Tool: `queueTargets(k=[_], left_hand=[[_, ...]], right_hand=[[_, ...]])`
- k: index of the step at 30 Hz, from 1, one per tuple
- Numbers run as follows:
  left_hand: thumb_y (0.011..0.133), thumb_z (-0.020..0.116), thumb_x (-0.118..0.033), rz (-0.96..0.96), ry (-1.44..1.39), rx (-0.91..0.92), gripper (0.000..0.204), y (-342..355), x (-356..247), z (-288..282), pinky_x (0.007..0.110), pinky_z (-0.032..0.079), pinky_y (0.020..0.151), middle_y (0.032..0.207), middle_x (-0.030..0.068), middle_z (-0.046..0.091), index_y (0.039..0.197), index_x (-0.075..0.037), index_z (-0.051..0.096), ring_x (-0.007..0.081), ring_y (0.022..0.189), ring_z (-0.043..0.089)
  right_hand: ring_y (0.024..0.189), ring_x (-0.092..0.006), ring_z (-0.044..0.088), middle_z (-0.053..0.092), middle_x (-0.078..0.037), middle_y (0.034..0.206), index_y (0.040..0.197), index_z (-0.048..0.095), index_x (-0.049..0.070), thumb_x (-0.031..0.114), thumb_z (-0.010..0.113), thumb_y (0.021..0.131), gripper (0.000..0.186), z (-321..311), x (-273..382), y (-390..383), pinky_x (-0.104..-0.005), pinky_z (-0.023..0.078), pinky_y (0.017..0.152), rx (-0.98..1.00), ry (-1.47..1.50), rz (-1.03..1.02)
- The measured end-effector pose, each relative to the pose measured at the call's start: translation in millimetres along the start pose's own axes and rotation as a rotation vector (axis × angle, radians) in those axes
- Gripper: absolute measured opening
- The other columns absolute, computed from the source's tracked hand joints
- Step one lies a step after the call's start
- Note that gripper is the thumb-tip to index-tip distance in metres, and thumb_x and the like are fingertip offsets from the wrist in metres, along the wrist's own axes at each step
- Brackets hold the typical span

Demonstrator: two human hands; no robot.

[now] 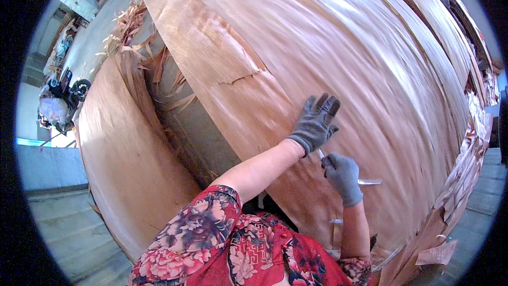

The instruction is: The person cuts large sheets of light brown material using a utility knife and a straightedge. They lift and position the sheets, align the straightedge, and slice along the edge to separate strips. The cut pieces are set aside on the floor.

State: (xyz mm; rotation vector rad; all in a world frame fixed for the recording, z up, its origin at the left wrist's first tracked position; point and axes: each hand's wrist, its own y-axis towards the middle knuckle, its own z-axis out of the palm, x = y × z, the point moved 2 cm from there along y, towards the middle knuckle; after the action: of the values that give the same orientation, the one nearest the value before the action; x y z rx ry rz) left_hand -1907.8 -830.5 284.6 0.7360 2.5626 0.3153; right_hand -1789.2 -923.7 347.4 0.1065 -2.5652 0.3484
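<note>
My left hand (316,122), in a grey glove with darker fingertips, lies flat with its fingers spread on a sheet of wood veneer (227,47). That long, orange-brown sheet has a ragged crack across it, and lies along the near side of a broad, paler spread of veneer (381,79). Close by on the right, my gloved right hand (343,175) is closed round a slim metal tool (370,182). A shiny flat end sticks out to the right of the fist and a thin pale tip shows at its upper left. The fist hides the middle, so its exact kind is unclear.
Another stack of veneer (121,153) stands at the left, beyond a dark gap. Torn veneer scraps (129,24) lie at the far left. Ragged sheet edges (465,153) hang along the right side. A parked two-wheeler (61,100) stands further off at the left.
</note>
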Motion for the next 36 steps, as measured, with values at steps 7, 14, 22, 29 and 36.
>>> queueTargets(k=[7,14,22,29,36], left_hand=[[0.084,0.053,-0.040,-0.046,-0.593,-0.132,0.071,-15.0,47.5,-39.1,0.042,0.020,0.105,0.133,0.0214,0.036,0.136,-0.001,0.025,0.0347,0.125,0.034],[0.079,0.062,-0.040,-0.128,-0.340,-0.094,0.092,-74.4,185.3,-157.9,0.041,0.025,0.103,0.139,0.0162,0.030,0.140,0.002,0.007,0.0335,0.126,0.032],[0.084,0.048,-0.037,-0.102,0.119,0.145,0.071,-67.6,264.9,-121.0,0.049,0.012,0.107,0.145,0.0109,0.022,0.140,-0.005,0.017,0.0365,0.133,0.016],[0.082,0.052,-0.034,-0.003,-0.071,0.147,0.068,-48.9,253.0,-127.5,0.050,0.013,0.107,0.142,0.0097,0.028,0.137,-0.005,0.026,0.0345,0.131,0.022],[0.080,0.057,-0.030,0.004,-0.114,0.115,0.070,-36.6,242.7,-129.8,0.049,0.018,0.105,0.135,0.0158,0.036,0.136,-0.003,0.027,0.0345,0.129,0.027]], right_hand=[[0.053,-0.0234,0.058,0.059,-0.013,0.064,0.086,0.063,0.006,0.013,0.056,0.083,0.011,-19.1,52.7,29.3,-0.0319,0.046,0.053,0.029,0.410,0.097],[0.056,-0.0168,0.055,0.056,-0.010,0.062,0.084,0.060,0.002,0.009,0.058,0.081,0.008,20.1,126.9,110.6,-0.0286,0.045,0.052,0.143,0.228,-0.182],[0.053,-0.0070,0.052,0.058,-0.001,0.066,0.084,0.060,0.003,0.018,0.050,0.090,0.019,56.4,127.6,151.9,-0.0216,0.041,0.046,0.202,0.690,0.372],[0.051,-0.0097,0.055,0.060,-0.003,0.065,0.081,0.060,0.001,0.019,0.049,0.089,0.022,52.6,133.8,166.5,-0.0249,0.044,0.045,0.155,0.785,0.517],[0.053,-0.0159,0.057,0.060,-0.009,0.063,0.084,0.061,0.003,0.018,0.054,0.085,0.016,43.1,135.9,186.9,-0.0293,0.045,0.050,0.165,0.299,0.071]])
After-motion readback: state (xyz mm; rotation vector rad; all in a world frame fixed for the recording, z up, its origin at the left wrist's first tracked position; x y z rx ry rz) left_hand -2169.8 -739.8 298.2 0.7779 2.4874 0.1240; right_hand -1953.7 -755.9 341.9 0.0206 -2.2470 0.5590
